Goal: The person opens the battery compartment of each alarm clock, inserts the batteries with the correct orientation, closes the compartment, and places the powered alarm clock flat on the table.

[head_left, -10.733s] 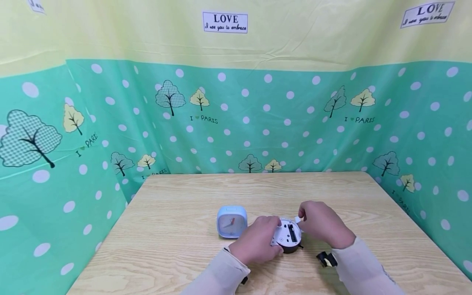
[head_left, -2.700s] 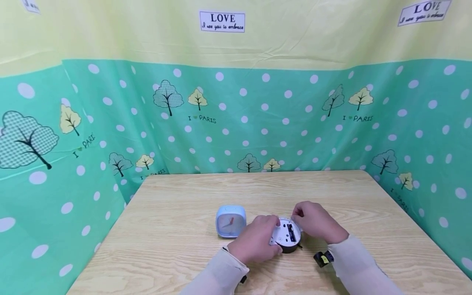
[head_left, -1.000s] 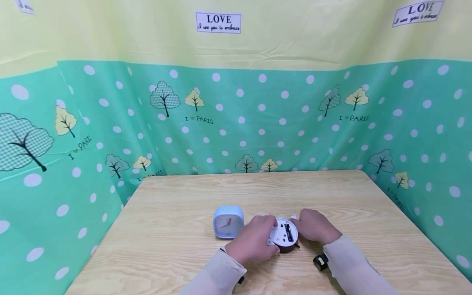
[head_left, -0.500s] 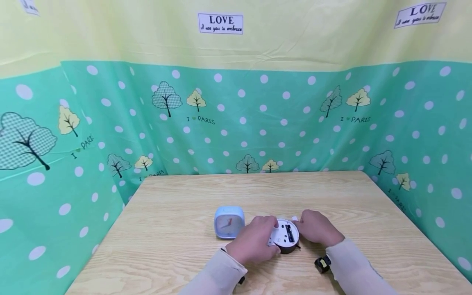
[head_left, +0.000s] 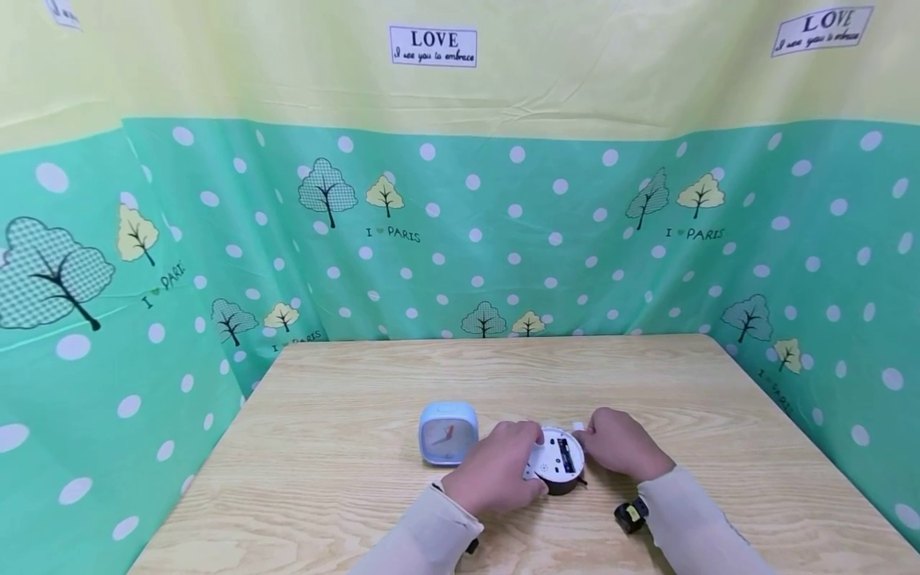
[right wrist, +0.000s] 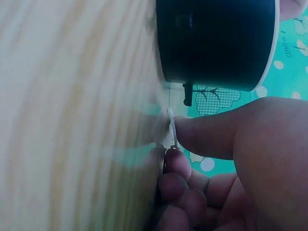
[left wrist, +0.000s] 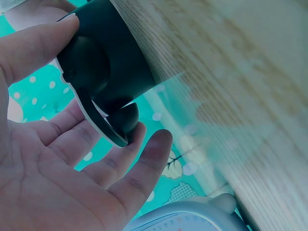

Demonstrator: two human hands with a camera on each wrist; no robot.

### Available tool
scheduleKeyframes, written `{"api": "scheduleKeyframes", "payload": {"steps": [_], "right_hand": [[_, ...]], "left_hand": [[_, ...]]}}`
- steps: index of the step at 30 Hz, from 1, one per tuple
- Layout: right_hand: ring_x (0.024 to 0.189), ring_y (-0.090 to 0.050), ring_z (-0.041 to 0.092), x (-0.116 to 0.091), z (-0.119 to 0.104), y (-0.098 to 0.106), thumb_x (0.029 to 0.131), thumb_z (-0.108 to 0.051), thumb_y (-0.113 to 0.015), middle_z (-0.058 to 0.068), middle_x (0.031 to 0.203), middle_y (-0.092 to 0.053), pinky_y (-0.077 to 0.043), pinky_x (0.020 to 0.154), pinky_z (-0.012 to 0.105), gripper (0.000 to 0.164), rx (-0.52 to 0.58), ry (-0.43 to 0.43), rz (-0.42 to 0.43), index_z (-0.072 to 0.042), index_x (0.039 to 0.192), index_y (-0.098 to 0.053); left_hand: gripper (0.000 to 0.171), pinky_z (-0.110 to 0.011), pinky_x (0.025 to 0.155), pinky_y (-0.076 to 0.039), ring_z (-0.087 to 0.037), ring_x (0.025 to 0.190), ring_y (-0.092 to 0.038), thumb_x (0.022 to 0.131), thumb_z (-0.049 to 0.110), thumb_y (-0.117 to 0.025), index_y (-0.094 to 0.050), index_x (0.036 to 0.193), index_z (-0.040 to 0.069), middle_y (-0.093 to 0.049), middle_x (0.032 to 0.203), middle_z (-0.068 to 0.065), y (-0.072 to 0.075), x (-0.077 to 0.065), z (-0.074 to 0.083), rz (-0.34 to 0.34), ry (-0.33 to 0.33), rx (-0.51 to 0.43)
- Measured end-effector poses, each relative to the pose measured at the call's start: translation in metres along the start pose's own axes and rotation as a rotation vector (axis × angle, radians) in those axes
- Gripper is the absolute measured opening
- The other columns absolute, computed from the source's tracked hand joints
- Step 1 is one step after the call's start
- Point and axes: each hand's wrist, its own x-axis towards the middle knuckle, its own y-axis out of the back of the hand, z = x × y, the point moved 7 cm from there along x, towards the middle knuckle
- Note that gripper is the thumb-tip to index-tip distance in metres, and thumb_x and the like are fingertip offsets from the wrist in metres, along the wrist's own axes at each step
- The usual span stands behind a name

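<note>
A round alarm clock (head_left: 549, 461) with a black body and a white back lies face down on the table, its battery slot uncovered. My left hand (head_left: 496, 469) grips its left side, thumb on the dark wall (left wrist: 120, 57) and fingers at the rim. To the clock's right, my right hand (head_left: 624, 444) is low against the tabletop. It pinches a small, thin white piece, which looks like the battery cover (right wrist: 172, 129), between thumb and fingertips. A small black lever (right wrist: 187, 95) sticks out from the clock wall near that thumb.
A light blue square alarm clock (head_left: 449, 434) stands upright just left of the round clock, near my left hand. The wooden table (head_left: 323, 447) is bordered by a green and yellow printed curtain (head_left: 431, 239) at the back and sides.
Since 2.7 s ago my right hand has moved from the round clock's upper right edge down to the table beside it. My left hand keeps its grip; little differs over the last half second.
</note>
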Motion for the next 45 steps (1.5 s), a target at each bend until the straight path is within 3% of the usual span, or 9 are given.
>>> {"api": "scheduleKeyframes", "payload": {"steps": [14, 25, 38, 45], "right_hand": [[0.05, -0.048, 0.016, 0.003, 0.006, 0.002, 0.102, -0.024, -0.061, 0.001, 0.057, -0.05, -0.04, 0.051, 0.031, 0.04, 0.044, -0.026, -0.057, -0.013, 0.065, -0.052], [0.055, -0.044, 0.017, 0.003, 0.011, 0.007, 0.104, -0.022, -0.059, 0.0, 0.063, -0.043, -0.039, 0.054, 0.032, 0.04, 0.123, 0.003, -0.11, -0.012, 0.067, -0.048], [0.063, -0.048, 0.018, 0.004, 0.011, 0.011, 0.105, -0.021, -0.058, 0.003, 0.071, -0.05, -0.04, 0.056, 0.033, 0.025, 0.138, 0.015, -0.13, -0.007, 0.084, -0.062], [0.062, -0.048, 0.017, 0.007, 0.016, 0.01, 0.104, -0.024, -0.061, 0.001, 0.07, -0.05, -0.04, 0.055, 0.031, 0.025, 0.234, 0.04, -0.174, -0.007, 0.086, -0.066]], "left_hand": [[0.056, -0.03, 0.091, -0.053, -0.009, 0.109, -0.055, 0.082, 0.036, -0.086, -0.058, 0.128, 0.02, -0.063, 0.122, 0.002, 0.001, 0.0, -0.001, 0.0, -0.016, -0.012], [0.055, -0.03, 0.09, -0.052, -0.009, 0.109, -0.055, 0.081, 0.035, -0.086, -0.059, 0.127, 0.02, -0.063, 0.121, 0.002, 0.0, -0.001, 0.0, -0.006, -0.002, -0.01], [0.055, -0.029, 0.087, -0.052, -0.009, 0.106, -0.055, 0.081, 0.035, -0.086, -0.059, 0.126, 0.019, -0.063, 0.119, 0.002, 0.002, -0.001, 0.0, -0.001, -0.005, -0.005], [0.054, -0.028, 0.085, -0.052, -0.009, 0.105, -0.054, 0.081, 0.035, -0.086, -0.059, 0.125, 0.019, -0.062, 0.117, 0.003, 0.002, -0.001, 0.0, 0.005, -0.014, 0.009]]}}
